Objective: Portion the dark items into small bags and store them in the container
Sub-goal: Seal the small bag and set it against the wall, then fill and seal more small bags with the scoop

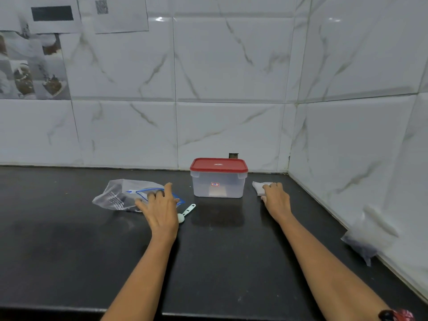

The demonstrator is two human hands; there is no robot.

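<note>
Container [218, 181] first: it stands shut under its red lid [218, 164] at the back of the dark counter [69, 251], just off the tiled wall, between your two hands. Left of it lies the big zip bag [122, 195], slumped on its side with the dark items showing dimly through the plastic; your left hand [159, 209] rests on its blue-zippered end, fingers spread and nearly straight, pressing rather than gripping. Your right hand [275, 199] lies with curled fingers on the small white stack [260, 187], probably the small bags; whether it pinches one you cannot tell. A pale scoop [187, 212] lies just beside your left hand. The risk, as I judge it: lift the zip bag by that end with the seal open and the contents spill; a careless sweep could also knock the scoop away. Another filled-looking bag [361, 242] leans at the right wall. You have broad open counter in front and to the left; the right corner is tight.
</note>
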